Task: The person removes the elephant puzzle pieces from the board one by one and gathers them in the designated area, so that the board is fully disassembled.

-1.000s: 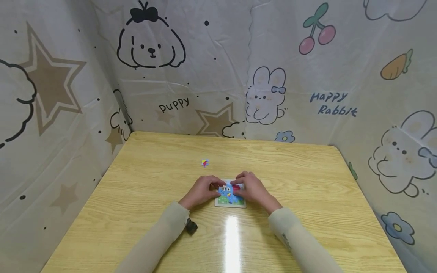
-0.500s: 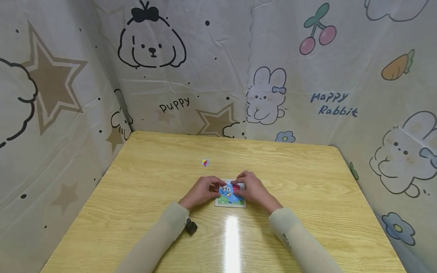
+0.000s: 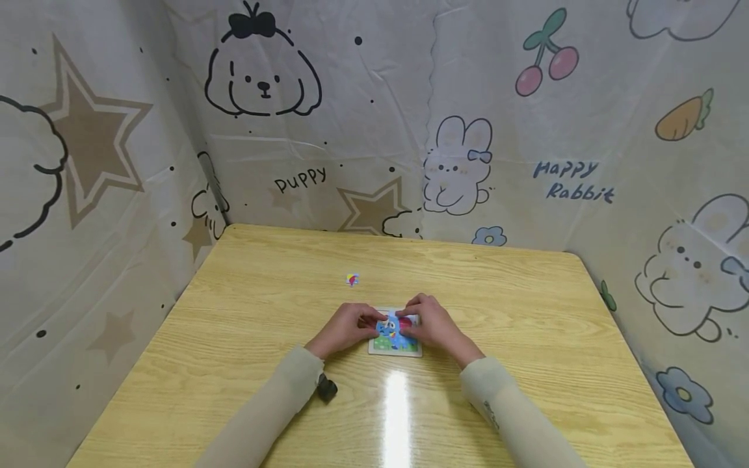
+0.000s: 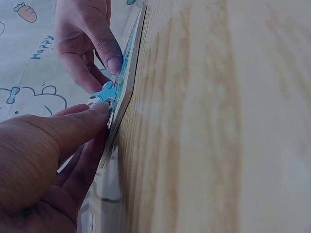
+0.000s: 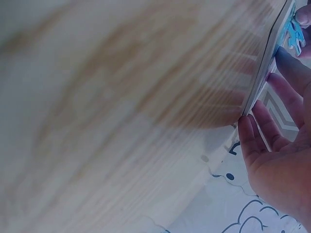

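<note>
A jigsaw puzzle board (image 3: 394,351) with a blue cartoon picture and a pale border lies flat on the table. My left hand (image 3: 346,330) pinches a blue puzzle piece (image 4: 103,94) between thumb and fingers at the board's left part. That piece stands tilted up from the picture in the left wrist view; whether it touches neighbouring pieces I cannot tell. My right hand (image 3: 433,327) rests its thumb and fingertips on the board's right side and far edge, partly covering the picture. Another puzzle piece (image 3: 352,279), red, yellow and light blue, lies loose beyond the board.
The wooden table (image 3: 263,279) extends around the board to its rounded far corners. Printed fabric (image 3: 363,97) walls it in at the back and both sides. A black object (image 3: 327,388) sits at the left sleeve cuff.
Both hands stay at the board almost unmoved. The left fingers and the pinched piece shift very slightly to the right. The head view tilts a little.
</note>
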Motion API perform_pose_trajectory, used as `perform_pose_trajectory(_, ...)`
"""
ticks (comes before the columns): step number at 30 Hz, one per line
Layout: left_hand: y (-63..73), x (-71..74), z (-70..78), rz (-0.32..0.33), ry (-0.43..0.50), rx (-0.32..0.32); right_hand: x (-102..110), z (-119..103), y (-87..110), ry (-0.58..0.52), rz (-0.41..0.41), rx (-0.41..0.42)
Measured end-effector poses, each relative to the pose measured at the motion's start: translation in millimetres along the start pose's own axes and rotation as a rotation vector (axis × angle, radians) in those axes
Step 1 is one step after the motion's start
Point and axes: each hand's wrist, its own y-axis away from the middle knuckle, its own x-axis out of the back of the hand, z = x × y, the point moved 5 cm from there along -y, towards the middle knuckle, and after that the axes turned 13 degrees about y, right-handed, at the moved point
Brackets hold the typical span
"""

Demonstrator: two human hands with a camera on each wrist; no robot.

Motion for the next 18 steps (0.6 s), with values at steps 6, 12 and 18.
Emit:
perform_pose_trajectory(6,-0.7,0.3,0.4,0.007,-0.006,-0.029,1.7,-1.2,1.3,0.010,0.008,0.008)
perform_pose_trajectory(12,-0.7,0.8,-2.6,0.012,0.010,-0.001,1.6,-1.3,0.9,0.007,0.004,0.007)
perform_pose_trajectory(18,-0.3,1.2,-5.1,0.001,0.047,0.017,1.4,-0.8,0.7,0.004,0.001,0.006)
